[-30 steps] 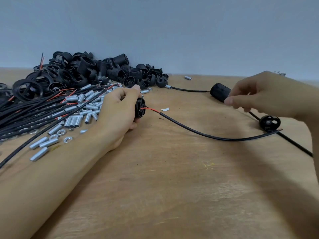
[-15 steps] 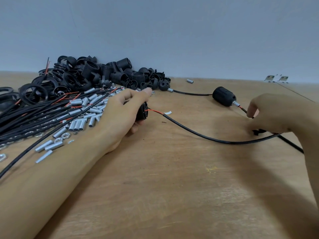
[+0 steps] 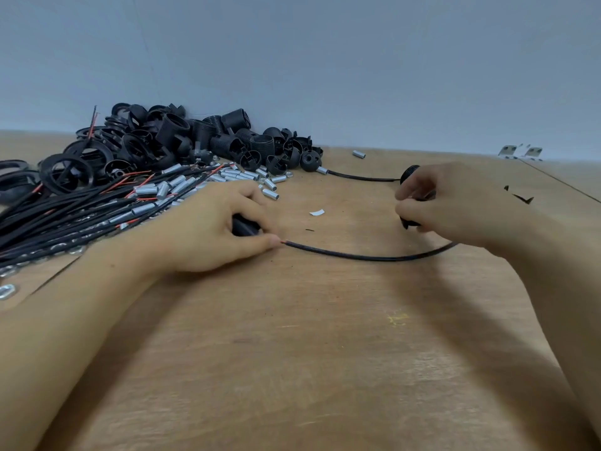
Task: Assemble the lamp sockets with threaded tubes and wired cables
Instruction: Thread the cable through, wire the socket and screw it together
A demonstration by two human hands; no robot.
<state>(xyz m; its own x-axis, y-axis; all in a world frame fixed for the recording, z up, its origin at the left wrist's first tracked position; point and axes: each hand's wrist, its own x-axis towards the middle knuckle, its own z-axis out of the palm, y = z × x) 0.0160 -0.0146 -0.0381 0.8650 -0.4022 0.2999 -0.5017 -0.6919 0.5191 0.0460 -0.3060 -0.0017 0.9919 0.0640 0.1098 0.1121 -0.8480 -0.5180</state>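
My left hand (image 3: 214, 229) lies on the wooden table and grips a black socket part (image 3: 242, 226), mostly hidden under the fingers; its thumb presses the stripped red end of a black cable (image 3: 367, 256). That cable curves right to my right hand (image 3: 455, 203), which pinches a small black socket piece (image 3: 410, 222) between curled fingers. Just behind that hand lies an assembled black socket (image 3: 407, 174), largely hidden, with its own cable (image 3: 357, 177) running left to a silver tube.
A heap of black socket shells and rings (image 3: 182, 141) sits at the back left. Silver threaded tubes (image 3: 234, 177) and a bundle of black and red cables (image 3: 81, 209) spread in front of it. A white scrap (image 3: 317, 212) lies mid-table. Metal brackets (image 3: 520, 152) sit far right.
My right hand dropped from the assembled socket to the small black piece on the table and picked it up. My left hand lowered onto the table, its thumb sliding along the cable end.
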